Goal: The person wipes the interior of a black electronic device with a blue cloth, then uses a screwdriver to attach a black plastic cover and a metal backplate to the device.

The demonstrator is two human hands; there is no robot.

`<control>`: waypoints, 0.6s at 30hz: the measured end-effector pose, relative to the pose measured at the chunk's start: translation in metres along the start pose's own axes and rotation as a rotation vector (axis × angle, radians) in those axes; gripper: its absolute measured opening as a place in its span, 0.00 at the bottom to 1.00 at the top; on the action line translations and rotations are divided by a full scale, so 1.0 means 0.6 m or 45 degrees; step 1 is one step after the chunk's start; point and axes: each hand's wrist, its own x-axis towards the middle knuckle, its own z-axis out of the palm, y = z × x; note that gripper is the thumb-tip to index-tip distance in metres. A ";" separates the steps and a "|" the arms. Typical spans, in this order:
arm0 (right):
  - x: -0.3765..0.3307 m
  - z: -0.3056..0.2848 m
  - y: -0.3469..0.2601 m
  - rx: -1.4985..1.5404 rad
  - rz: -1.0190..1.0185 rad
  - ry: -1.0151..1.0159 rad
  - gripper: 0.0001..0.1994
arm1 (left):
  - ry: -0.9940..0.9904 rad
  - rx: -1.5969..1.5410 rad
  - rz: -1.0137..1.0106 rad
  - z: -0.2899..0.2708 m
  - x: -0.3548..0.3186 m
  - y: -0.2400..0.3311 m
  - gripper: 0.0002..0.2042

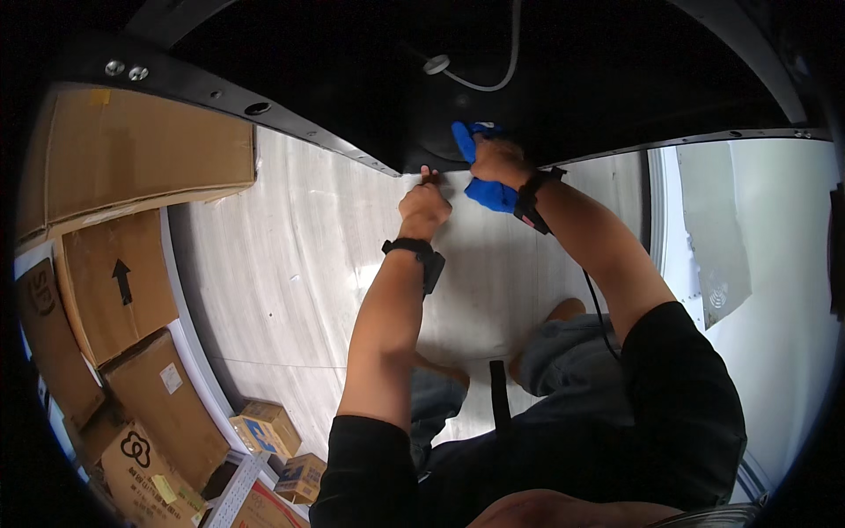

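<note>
The right hand (pixel 500 161) presses one blue cloth (pixel 488 189) against the lower edge of a large black panel (pixel 528 79). Its fingers are curled around the cloth, which sticks out above and below the hand, its long axis running along the forearm. The left hand (pixel 425 208) sits just beside it, to its left, fingers bunched narrow at the same panel edge (pixel 414 169); whether they pinch anything, I cannot tell. So the cloth lies right of the left fingers, and the right hand has it. Each wrist wears one black band (pixel 414 249). About eight cardboard boxes (pixel 119 282) stand well apart, lower left, on the pale floor (pixel 290 264).
</note>
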 end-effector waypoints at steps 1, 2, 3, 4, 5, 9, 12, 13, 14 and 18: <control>-0.007 0.007 -0.008 0.063 -0.062 0.099 0.30 | 0.028 -0.025 -0.007 -0.004 -0.006 0.005 0.34; -0.006 0.011 -0.016 0.127 -0.125 0.197 0.27 | 0.056 -0.050 -0.015 -0.007 -0.009 0.009 0.32; 0.016 -0.010 -0.029 0.135 -0.272 0.477 0.27 | 0.072 -0.033 -0.032 -0.035 0.011 0.015 0.29; 0.024 0.011 -0.032 0.135 -0.399 0.676 0.28 | 0.010 -0.040 -0.069 -0.022 0.009 0.023 0.27; 0.033 0.029 -0.037 0.137 -0.531 0.873 0.28 | -0.053 -0.048 -0.106 -0.008 0.004 0.028 0.25; 0.098 0.027 -0.103 0.061 -0.479 0.873 0.29 | -0.059 -0.100 -0.130 0.008 -0.018 0.028 0.22; 0.136 0.017 -0.170 0.114 -0.210 0.555 0.28 | -0.087 -0.070 -0.119 0.009 -0.025 0.016 0.29; 0.149 0.018 -0.173 -0.087 -0.309 0.501 0.28 | -0.107 -0.036 -0.098 0.008 -0.027 0.015 0.31; 0.160 0.019 -0.170 -0.289 -0.405 0.446 0.28 | -0.045 -0.115 -0.072 0.010 -0.032 0.017 0.39; 0.240 0.051 -0.137 -0.181 -0.470 0.494 0.29 | -0.108 -0.095 -0.078 -0.001 -0.037 0.015 0.38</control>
